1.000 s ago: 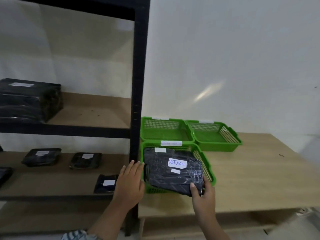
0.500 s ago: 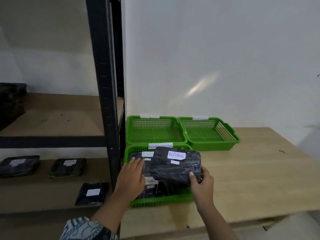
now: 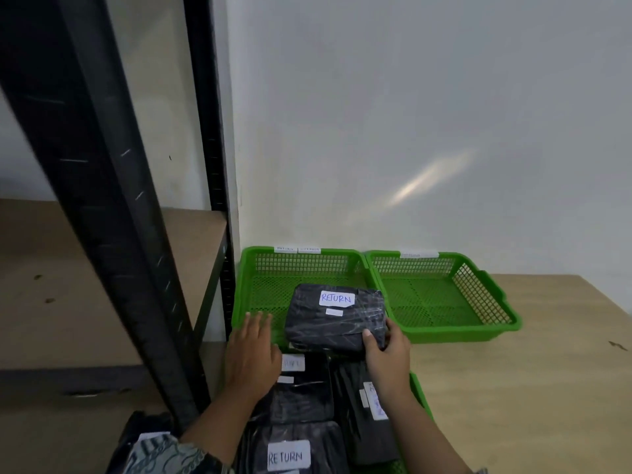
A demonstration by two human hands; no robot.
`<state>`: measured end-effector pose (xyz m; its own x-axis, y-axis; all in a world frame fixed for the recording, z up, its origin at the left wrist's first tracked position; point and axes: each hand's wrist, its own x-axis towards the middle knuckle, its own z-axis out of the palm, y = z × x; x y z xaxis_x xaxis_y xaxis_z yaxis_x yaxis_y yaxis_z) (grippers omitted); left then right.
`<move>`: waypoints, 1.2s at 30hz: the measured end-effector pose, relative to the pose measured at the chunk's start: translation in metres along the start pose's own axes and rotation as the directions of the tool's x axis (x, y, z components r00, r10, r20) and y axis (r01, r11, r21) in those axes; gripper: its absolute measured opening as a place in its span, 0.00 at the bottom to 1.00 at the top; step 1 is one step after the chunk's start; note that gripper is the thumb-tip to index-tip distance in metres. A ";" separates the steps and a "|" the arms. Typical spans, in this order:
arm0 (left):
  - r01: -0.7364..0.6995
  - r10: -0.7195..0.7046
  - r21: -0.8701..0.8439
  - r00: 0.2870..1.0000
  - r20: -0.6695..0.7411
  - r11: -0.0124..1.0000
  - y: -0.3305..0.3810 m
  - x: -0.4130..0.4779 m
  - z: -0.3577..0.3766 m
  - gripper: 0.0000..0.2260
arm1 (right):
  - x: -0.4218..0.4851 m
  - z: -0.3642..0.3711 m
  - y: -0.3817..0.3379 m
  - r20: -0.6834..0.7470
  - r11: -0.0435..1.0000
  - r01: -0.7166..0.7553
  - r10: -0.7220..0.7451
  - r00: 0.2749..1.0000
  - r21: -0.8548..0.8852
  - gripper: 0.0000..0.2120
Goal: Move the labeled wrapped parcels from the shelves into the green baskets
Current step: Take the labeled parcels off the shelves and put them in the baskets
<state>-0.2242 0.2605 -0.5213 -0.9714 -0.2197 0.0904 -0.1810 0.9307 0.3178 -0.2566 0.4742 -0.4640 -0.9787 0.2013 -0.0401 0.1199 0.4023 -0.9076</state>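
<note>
Our right hand (image 3: 388, 354) grips the parcel (image 3: 333, 319) over a green basket (image 3: 263, 285); our left hand (image 3: 251, 354), fingers (image 3: 260, 325) straight, lies just beside it.

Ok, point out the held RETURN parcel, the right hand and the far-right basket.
held RETURN parcel (image 3: 328, 328): head view, wrapped top face.
right hand (image 3: 390, 357): head view, back of hand.
far-right basket (image 3: 461, 331): head view, front rim.

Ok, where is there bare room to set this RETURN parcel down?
The back-right basket is bare throughout, between the back-left basket and the table. The back-left basket shows bare mesh behind and left of the RETURN parcel that the right hand grips. The table right of the baskets is free. Crowded: the near basket, packed with parcels.
</note>
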 end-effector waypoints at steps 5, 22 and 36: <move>0.133 -0.133 -0.009 0.991 -0.029 0.991 -0.008 0.024 0.004 0.25 | 0.049 0.034 -0.009 0.106 0.998 0.006 0.000 0.994 -0.060 0.26; 0.252 -0.247 0.063 0.965 -0.083 0.966 -0.025 0.033 0.031 0.28 | 0.138 0.132 0.011 0.500 0.964 -0.058 0.186 0.846 -0.260 0.55; 0.251 -0.247 0.060 0.967 -0.065 0.966 -0.026 0.033 0.035 0.29 | 0.155 0.189 -0.004 0.442 0.836 0.106 0.174 0.880 -0.538 0.58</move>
<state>-0.2566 0.2395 -0.5594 -0.8846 -0.4610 0.0699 -0.4274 0.8617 0.2735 -0.4399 0.3354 -0.5456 -0.9140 -0.1480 -0.3777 0.0866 0.8385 -0.5380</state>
